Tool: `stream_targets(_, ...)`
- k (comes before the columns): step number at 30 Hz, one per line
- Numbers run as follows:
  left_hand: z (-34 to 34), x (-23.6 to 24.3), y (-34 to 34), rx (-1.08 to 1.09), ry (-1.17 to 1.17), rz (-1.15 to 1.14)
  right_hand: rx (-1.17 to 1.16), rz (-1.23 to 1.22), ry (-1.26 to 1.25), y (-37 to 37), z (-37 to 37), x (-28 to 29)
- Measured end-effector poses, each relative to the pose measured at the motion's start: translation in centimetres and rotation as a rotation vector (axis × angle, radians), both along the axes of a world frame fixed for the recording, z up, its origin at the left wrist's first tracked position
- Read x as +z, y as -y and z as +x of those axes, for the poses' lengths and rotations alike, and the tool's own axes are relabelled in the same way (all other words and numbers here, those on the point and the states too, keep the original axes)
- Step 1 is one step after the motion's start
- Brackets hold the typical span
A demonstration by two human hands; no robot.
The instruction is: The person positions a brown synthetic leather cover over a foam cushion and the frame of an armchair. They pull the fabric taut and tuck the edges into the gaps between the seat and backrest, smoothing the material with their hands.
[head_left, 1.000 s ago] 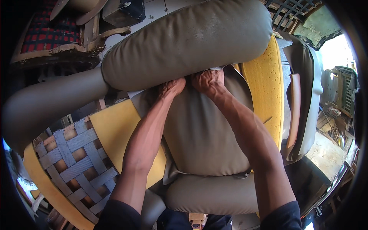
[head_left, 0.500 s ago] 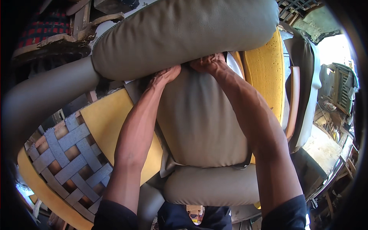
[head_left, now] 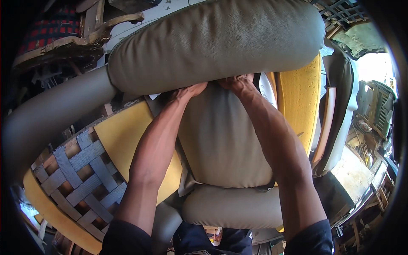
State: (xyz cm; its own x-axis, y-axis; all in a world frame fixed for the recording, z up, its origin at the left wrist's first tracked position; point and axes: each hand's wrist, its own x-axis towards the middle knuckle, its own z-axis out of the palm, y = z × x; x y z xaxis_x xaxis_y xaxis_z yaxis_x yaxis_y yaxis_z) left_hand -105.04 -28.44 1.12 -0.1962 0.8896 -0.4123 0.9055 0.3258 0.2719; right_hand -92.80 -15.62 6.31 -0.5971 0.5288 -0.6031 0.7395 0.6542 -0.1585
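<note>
A sofa frame covered in grey-beige leather lies before me. Its thick padded roll [head_left: 221, 42] runs across the top of the view. Below it sits a flat back cushion [head_left: 221, 136] in the same leather. My left hand [head_left: 189, 91] and my right hand [head_left: 236, 83] are pushed side by side into the seam where the cushion meets the roll. The fingertips of both hands are hidden under the roll, gripping the cushion's top edge. A lower padded roll [head_left: 233, 208] lies near my body.
Yellow foam [head_left: 123, 140] and grey woven webbing [head_left: 80, 174] show on the bare seat at the left. More yellow foam [head_left: 299, 97] stands at the right. A wooden chair frame with red checked fabric [head_left: 55, 29] is at the upper left. Cluttered workshop items fill the right edge.
The sofa's top roll has come closer and fills more of the view. Both hands stay pressed in the same seam and have shifted slightly right along it.
</note>
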Motion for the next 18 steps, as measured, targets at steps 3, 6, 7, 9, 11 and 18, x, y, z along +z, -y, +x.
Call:
stream_targets(3, -0.6, -2.3, 1.3, 0.033, -0.199, 0.195, -0.012, 0.283, -0.381, 1.3, 0.4, -1.8)
stream_targets(6, 3.5, -2.6, -2.7, -0.019, -0.047, 0.184, -0.147, 0.023, 0.030, -3.1, 6.1, -8.8)
stream_targets(7, 2.2, -3.4, -1.2, -0.002, -0.032, 0.106, -0.123, 0.006, 0.000, -2.1, 4.3, -7.2)
stream_targets(9, 0.2, -5.9, 1.4, 0.139, -0.094, 0.194, 0.015, 0.113, -0.415, -0.4, 2.3, -2.6)
stream_targets(11, 0.9, -6.8, 1.7, 0.088, -0.118, 0.202, 0.031, -0.002, -0.286, -0.2, 3.9, 2.4)
stream_targets(18, 2.2, -4.6, -0.7, 0.216, 0.107, 0.281, 0.045, 0.463, -0.543, 2.9, 14.2, 2.3)
